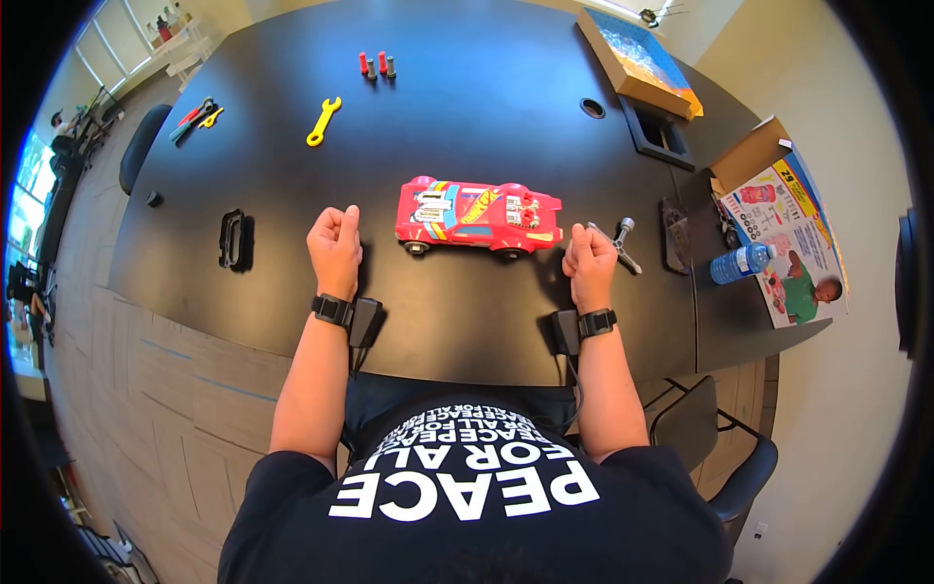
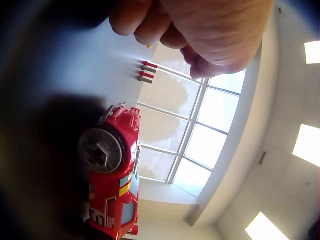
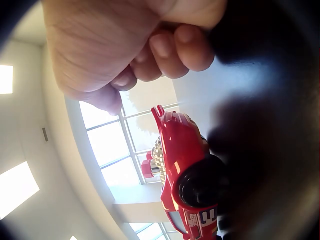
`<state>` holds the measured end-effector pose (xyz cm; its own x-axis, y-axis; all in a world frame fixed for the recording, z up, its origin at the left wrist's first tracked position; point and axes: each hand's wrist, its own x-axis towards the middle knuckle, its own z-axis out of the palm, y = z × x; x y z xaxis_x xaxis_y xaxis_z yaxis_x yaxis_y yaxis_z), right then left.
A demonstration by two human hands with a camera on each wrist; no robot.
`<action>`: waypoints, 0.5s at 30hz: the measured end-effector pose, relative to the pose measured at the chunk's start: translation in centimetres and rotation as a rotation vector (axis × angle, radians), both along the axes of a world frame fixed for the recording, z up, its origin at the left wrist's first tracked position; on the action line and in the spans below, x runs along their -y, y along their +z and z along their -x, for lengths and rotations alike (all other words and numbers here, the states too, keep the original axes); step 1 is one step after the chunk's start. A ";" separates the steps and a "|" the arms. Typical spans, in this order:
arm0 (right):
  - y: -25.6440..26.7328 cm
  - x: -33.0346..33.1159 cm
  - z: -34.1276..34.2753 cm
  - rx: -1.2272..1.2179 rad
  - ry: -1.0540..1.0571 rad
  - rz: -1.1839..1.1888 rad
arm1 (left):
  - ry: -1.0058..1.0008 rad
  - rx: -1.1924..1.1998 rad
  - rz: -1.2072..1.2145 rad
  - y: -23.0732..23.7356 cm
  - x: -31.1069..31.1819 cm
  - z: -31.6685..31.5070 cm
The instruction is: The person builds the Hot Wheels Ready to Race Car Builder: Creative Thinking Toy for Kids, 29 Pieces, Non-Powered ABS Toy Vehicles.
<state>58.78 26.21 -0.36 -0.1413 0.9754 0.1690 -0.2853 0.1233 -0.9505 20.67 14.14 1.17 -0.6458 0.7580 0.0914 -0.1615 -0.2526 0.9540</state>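
Observation:
A red toy car [image 1: 477,219] with yellow and blue stripes sits on the dark table between the two hands. My left hand [image 1: 336,248] is beside its left end, fingers curled in toward the palm and holding nothing. On the other side, my right hand [image 1: 590,261] has its fingers curled the same way with nothing in them, close to the car's right end. A grey cross-shaped tool [image 1: 623,245] lies just past the right hand. In the left wrist view a wheel [image 2: 101,151] with a star-shaped hub faces the camera; the right wrist view shows a black wheel [image 3: 201,182].
Farther back lie a yellow wrench [image 1: 324,122], several red and grey pegs [image 1: 382,66] and pliers [image 1: 193,119]. A black frame-like part [image 1: 232,239] is at left. At right stand a water bottle [image 1: 741,264] and a printed toy box [image 1: 793,243]; an open carton [image 1: 637,63] is behind.

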 end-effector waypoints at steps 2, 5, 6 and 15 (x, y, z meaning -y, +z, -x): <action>0.3 0.2 -0.2 -0.029 0.030 -0.009 | -0.064 -0.007 -0.010 0.0 0.1 0.1; 0.7 0.4 -0.3 -0.011 0.090 0.018 | -0.089 0.042 -0.031 0.2 0.1 0.0; 0.8 0.3 -0.3 -0.033 0.112 0.040 | -0.095 0.044 -0.030 0.2 0.0 0.0; 1.8 1.6 -2.0 0.186 0.345 0.099 | -0.192 -0.208 0.193 0.1 0.5 0.6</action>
<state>60.77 24.59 1.40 -0.4829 0.8755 0.0171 -0.1156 -0.0444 -0.9923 20.02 13.64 1.22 -0.4725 0.8799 0.0494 0.0142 -0.0485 0.9987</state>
